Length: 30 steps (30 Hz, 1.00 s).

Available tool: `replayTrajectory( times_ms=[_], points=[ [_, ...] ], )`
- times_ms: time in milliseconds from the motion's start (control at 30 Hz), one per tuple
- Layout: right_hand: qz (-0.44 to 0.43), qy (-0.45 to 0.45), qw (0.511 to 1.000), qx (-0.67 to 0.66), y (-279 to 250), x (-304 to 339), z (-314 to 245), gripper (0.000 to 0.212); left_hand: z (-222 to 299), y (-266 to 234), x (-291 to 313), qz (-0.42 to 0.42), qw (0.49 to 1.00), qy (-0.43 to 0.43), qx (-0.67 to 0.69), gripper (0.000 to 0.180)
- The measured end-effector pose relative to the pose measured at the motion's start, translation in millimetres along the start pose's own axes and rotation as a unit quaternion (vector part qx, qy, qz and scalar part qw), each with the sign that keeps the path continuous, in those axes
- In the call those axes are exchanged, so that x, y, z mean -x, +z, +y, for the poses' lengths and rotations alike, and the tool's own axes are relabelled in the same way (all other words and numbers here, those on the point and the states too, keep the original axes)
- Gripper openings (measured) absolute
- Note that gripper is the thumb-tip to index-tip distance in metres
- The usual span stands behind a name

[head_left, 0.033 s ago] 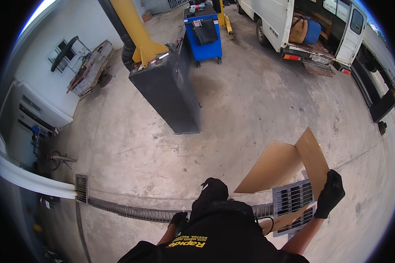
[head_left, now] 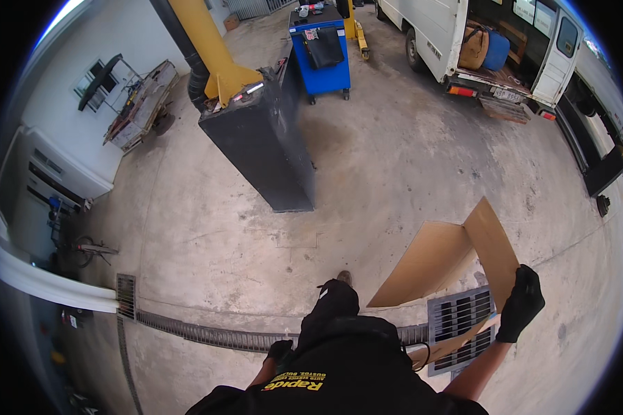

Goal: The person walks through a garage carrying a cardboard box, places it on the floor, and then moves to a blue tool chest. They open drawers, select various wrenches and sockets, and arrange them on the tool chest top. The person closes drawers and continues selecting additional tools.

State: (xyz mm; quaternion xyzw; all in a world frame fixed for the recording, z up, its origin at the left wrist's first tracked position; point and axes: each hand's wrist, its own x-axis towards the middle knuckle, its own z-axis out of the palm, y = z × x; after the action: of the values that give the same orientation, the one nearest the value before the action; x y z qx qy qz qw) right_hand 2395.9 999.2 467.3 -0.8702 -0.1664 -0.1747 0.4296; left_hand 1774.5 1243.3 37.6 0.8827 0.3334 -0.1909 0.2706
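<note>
Brown cardboard (head_left: 491, 249), creased into several panels, out on the near right, in the right hand (head_left: 522, 304). Black glove on that hand, fingers closed round the outer edge of the rightmost panel: a firm grasp on one side only. Wide panel slanting off to the left of the crease, narrower one rising to a corner on the far side, lower flap reaching back toward the body. Metal grate (head_left: 457, 319) in the floor, partly covered from view by the cardboard.

Left hand (head_left: 279, 350), also in a black glove, on the near side, just left of the black shirt (head_left: 367, 353); fingers mostly hidden, so impossible to tell whether clenched, loose or round something. Dark trouser leg (head_left: 333, 302) between both hands, tip of a shoe (head_left: 345, 277) just past it. Slotted floor drain (head_left: 221, 337) running left from the grate.

Farther off, left of centre, black block (head_left: 263, 152) with a yellow post (head_left: 214, 48) on top. Blue tool cart (head_left: 325, 76) on wheels just beyond, to its right. White van (head_left: 429, 41) at far right, back open, blue drum (head_left: 496, 52) inside. Bicycle (head_left: 86, 250) well off to the left.
</note>
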Motion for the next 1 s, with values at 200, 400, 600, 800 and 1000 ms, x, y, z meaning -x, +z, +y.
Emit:
replayTrajectory(
  times_ms=[200,400,600,800,1000],
  points=[
    [0.005,-0.008,0.998,-0.055,187,-178,-31,0.023,20,-50,-113,-0.063,0.976,-0.206,0.029,0.027],
    [0.039,0.016,0.998,-0.056,304,-353,-83,0.023,20,-226,-366,-0.045,0.99,-0.113,-0.075,0.026],
    [0.127,-0.004,0.983,-0.129,410,-485,-82,0.029,53,-508,-696,0.201,0.895,-0.114,0.382,0.033],
    [0.127,0.047,0.971,-0.196,554,-635,-41,0.042,161,-749,-934,0.041,0.879,-0.016,0.475,0.056],
    [0.072,0.088,0.967,-0.229,703,-822,-60,0.042,291,-887,-1088,-0.108,0.88,0.056,0.459,0.067]
  ],
)
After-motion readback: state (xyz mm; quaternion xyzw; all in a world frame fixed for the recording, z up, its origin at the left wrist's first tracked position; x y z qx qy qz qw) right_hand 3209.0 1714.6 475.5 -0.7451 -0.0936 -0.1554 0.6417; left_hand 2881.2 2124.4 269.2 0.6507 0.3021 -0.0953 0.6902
